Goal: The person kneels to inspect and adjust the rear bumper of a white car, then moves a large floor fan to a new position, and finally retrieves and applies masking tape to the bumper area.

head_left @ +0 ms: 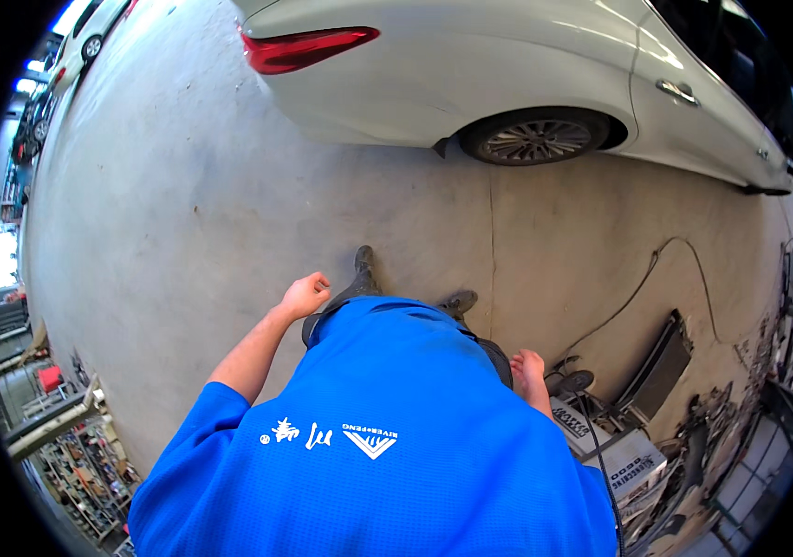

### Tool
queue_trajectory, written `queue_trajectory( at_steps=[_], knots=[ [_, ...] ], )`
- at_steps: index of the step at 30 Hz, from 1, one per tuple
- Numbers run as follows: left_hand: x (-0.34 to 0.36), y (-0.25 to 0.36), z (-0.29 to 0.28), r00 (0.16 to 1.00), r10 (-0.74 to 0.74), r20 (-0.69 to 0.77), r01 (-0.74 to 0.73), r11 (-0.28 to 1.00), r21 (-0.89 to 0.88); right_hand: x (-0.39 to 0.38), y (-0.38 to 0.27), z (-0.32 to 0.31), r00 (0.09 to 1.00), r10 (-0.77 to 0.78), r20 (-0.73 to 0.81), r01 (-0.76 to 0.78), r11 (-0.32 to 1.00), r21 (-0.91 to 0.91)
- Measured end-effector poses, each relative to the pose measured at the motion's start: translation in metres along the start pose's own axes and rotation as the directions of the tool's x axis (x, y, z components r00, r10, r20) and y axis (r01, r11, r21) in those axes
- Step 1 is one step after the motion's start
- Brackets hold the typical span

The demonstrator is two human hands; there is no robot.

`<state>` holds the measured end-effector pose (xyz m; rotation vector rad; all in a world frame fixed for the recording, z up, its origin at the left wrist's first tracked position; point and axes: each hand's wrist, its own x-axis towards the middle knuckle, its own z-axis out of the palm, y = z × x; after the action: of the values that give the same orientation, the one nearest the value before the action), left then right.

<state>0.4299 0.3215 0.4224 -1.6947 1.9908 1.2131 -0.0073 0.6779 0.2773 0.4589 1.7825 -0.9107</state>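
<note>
My left hand (306, 295) hangs beside my left thigh over the bare floor, its fingers loosely curled with nothing seen in them. On the other side, my right hand (528, 369) is partly hidden by my blue shirt (396, 399). Its fingers are curled in and no object shows in them. Closest to the right hand is a light grey box-shaped machine (633, 459), with a dark cable (598, 446) running along it. Neither hand touches the machine. My dark shoes (365, 260) are one ahead of the other on the floor.
A white car (396, 88) stands across the front, its rear wheel (538, 137) towards me. A cable (656, 251) loops over the concrete floor at right, near a long dark panel (661, 367). Shelves of parts (85, 478) stand at lower left; other cars (90, 42) at far left.
</note>
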Motion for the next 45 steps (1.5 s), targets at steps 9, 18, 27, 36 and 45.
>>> queue_trajectory(
  at_steps=[9, 18, 27, 36, 45],
  knots=[
    [0.041, -0.209, -0.045, 0.946, -0.318, 0.063, 0.322, 0.944, -0.068, -0.079, -0.036, 0.157, 0.991, -0.082, 0.107, 0.117, 0.915, -0.385],
    [0.127, -0.301, -0.101, 0.924, -0.382, 0.021, 0.382, 0.923, -0.049, -0.155, -0.024, 0.186, 0.977, -0.208, 0.042, 0.210, 0.915, -0.344],
    [0.212, -0.112, -0.114, 0.996, -0.006, 0.088, 0.003, 0.999, 0.035, -0.135, 0.125, 0.127, 0.993, 0.088, 0.077, -0.072, 0.980, -0.188],
    [0.251, 0.030, -0.064, 0.993, 0.002, 0.115, -0.033, 0.963, 0.266, -0.162, 0.110, 0.052, 0.962, 0.204, 0.183, -0.197, 0.979, -0.057],
    [0.212, 0.174, 0.011, 0.983, 0.102, 0.151, -0.132, 0.969, 0.208, -0.097, -0.025, -0.061, 0.898, 0.198, 0.393, -0.270, 0.953, 0.138]
  ],
)
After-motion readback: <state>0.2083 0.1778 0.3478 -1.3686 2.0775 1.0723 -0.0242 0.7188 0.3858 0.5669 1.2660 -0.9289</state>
